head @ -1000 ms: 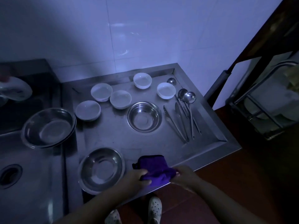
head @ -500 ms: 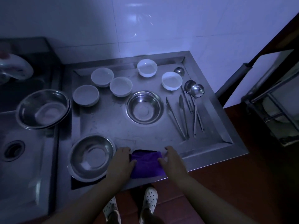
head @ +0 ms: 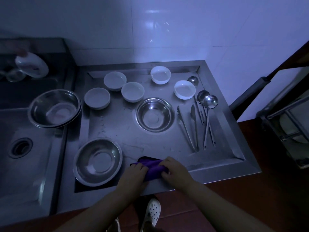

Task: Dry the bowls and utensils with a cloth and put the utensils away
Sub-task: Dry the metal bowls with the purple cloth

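You had both hands on the purple cloth (head: 151, 166) at the near edge of the steel drainboard (head: 163, 144). Your left hand (head: 133, 173) gripped its left side with the fingers curled into the fabric, and your right hand (head: 175, 169) pinched the right side, so the cloth was bunched between them and lay on the metal.

Just left of your hands sat a large steel bowl (head: 97, 160), upright, at the near left corner of the drainboard. A second steel bowl (head: 154, 114) stood near the middle, well apart from the cloth. Beyond it were five white bowls: one at the far left (head: 97, 97), two touching or nearly touching behind it (head: 115, 80) (head: 133, 91), one by the far rim (head: 160, 74), and one to the right (head: 184, 89) just beside the utensils.

The utensils lay in a row on the right side, handles pointing toward you: tongs (head: 187, 129), a knife (head: 194, 121), and three ladles (head: 209, 104) whose handles crossed one another; I could not tell exactly which lay over which in the dim light.

On the left, a stack of steel basins (head: 54, 108) rested over the edge of the sink (head: 21, 148), and a clear glass lid or dish (head: 31, 65) leaned at the far left. Your white clog (head: 153, 211) showed on the red floor below.
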